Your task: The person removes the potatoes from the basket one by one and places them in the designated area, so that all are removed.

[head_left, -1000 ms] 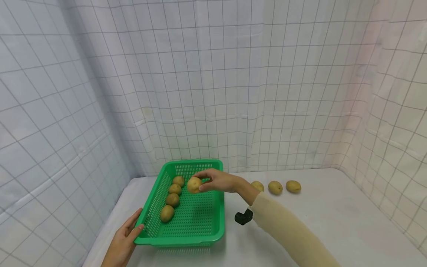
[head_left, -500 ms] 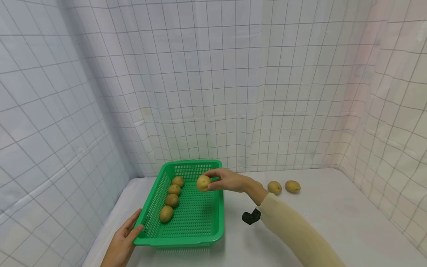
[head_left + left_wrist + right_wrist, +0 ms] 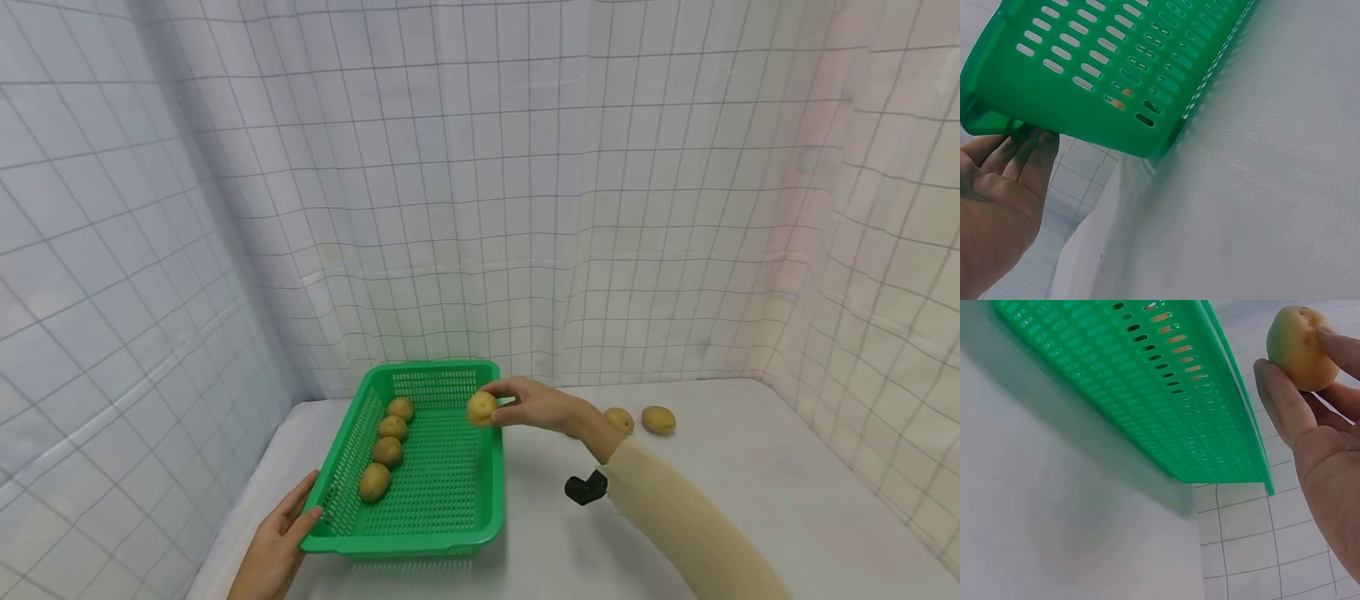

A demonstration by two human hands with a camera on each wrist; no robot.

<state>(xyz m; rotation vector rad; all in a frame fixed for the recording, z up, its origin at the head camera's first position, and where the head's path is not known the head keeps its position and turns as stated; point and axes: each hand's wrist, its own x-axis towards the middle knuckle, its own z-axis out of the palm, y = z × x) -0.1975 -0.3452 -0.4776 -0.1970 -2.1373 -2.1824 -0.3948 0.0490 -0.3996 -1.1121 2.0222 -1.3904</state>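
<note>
In the head view my left hand (image 3: pixel 272 537) grips the rim of a green plastic basket (image 3: pixel 405 544) at its near left corner. Its fingers (image 3: pixel 1029 156) bend up under the lip in the left wrist view. My right hand (image 3: pixel 536 406) holds a yellow-brown potato (image 3: pixel 482 409) between thumb and fingertips, above the basket's right side. The right wrist view shows that potato (image 3: pixel 1300 347) from below, higher than the basket wall (image 3: pixel 1166 394). Several potatoes lie in a line along the basket's left side, the nearest potato (image 3: pixel 374 482) toward the front.
On the white table (image 3: pixel 750 483), right of the basket, lie one potato (image 3: pixel 618 420) and another potato (image 3: pixel 658 420); a third is mostly hidden behind my right wrist. A black device (image 3: pixel 586 487) sits below that wrist. Gridded white curtains (image 3: pixel 525 208) enclose the table.
My right hand has moved right with the potato, from the basket's middle to near its right rim. My left hand and the basket have stayed almost in place.
</note>
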